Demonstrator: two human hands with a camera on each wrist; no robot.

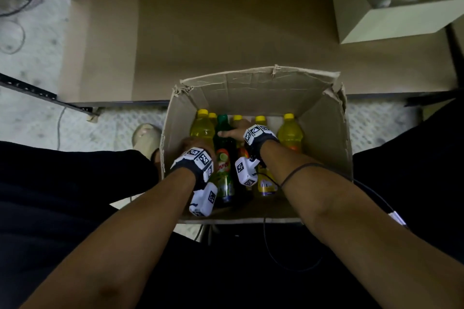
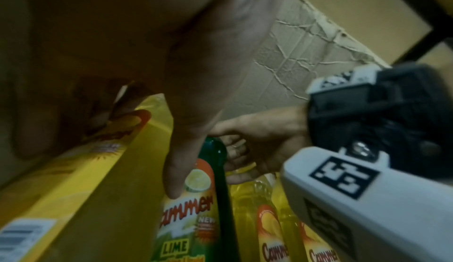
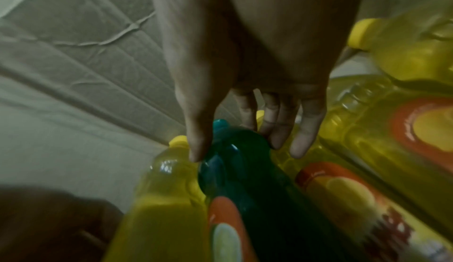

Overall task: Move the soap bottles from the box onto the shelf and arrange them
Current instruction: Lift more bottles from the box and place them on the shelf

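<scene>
An open cardboard box [image 1: 324, 118] stands on the floor before a low shelf board [image 1: 226, 40]. Inside it lie several yellow soap bottles and one green lime bottle [image 1: 223, 143]. My left hand [image 1: 194, 144] grips the leftmost yellow bottle [image 1: 200, 128], fingers curled over its far side. Its thumb [image 2: 176, 169] lies against the green bottle's label [image 2: 193, 184]. My right hand [image 1: 231, 133] clasps the green bottle [image 3: 245, 165] just below its cap, thumb [image 3: 196, 140] on one side and fingers [image 3: 272, 126] on the other. Both bottles are still down in the box.
Another yellow bottle [image 1: 290, 133] stands apart at the box's right. A pale carton [image 1: 391, 20] sits at the shelf's right end. The shelf's black metal frame [image 1: 45, 94] runs at left. A sandalled foot [image 1: 147, 137] and a cable [image 1: 60, 120] are on the floor beside the box.
</scene>
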